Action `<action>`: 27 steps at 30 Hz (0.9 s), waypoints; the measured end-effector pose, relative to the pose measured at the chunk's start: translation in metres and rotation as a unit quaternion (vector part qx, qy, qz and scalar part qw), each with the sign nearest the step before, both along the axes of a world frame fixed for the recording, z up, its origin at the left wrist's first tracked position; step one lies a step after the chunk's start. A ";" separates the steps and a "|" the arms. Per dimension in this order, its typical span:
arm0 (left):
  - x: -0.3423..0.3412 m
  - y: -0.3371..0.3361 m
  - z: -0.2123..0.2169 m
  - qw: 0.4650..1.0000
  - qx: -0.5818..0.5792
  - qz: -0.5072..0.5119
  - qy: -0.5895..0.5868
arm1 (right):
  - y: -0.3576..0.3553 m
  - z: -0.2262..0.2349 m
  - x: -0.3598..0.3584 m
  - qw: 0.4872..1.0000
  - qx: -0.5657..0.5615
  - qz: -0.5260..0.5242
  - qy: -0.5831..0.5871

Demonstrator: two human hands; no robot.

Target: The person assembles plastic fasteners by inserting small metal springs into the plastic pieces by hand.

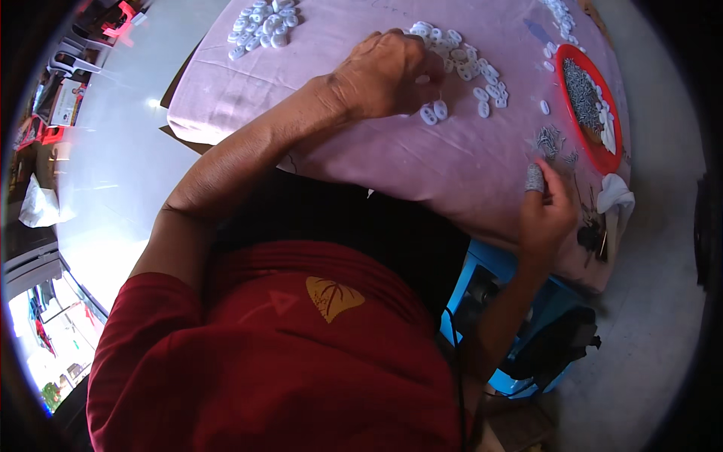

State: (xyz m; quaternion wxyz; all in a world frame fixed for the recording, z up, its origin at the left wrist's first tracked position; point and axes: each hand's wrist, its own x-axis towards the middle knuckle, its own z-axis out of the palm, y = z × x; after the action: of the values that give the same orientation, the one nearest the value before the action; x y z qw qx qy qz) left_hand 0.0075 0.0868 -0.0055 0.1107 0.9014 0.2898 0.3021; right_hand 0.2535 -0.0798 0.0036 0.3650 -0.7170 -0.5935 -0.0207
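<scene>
My left hand is curled in over the near side of a loose group of white oval plastic pieces with holes in them. Its fingers are bent together, and their tips are mostly hidden from above, so what they grip cannot be made out. Two white ovals lie just beside it on the pink cloth. On the right, my right hand has thumb and forefinger closed together, with a grey wrap around one digit. Those fingertips are at the edge of a small heap of thin grey metal pieces; anything pinched there is too small to name.
A red oval tray holds many grey metal pieces and some white ones. Another white pile lies at the far left of the pink-covered table. A white cloth hangs at the right edge, above a blue container.
</scene>
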 end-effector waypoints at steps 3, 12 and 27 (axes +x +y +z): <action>0.006 -0.005 0.006 0.997 -0.068 -0.008 0.016 | -0.001 0.007 0.015 0.996 -0.075 -0.028 -0.035; 0.017 -0.011 0.002 0.989 -0.113 -0.046 -0.089 | 0.010 0.011 0.009 0.996 -0.075 0.017 -0.049; 0.008 -0.031 0.013 0.811 -0.485 -0.167 -0.281 | 0.016 0.003 -0.030 0.992 -0.001 0.110 0.055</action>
State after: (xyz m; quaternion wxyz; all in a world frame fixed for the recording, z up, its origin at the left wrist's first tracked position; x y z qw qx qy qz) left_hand 0.0158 0.0561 0.0077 0.6589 0.6409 0.1998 0.3394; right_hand 0.2232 -0.0635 0.0068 0.3965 -0.6474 -0.6482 0.0595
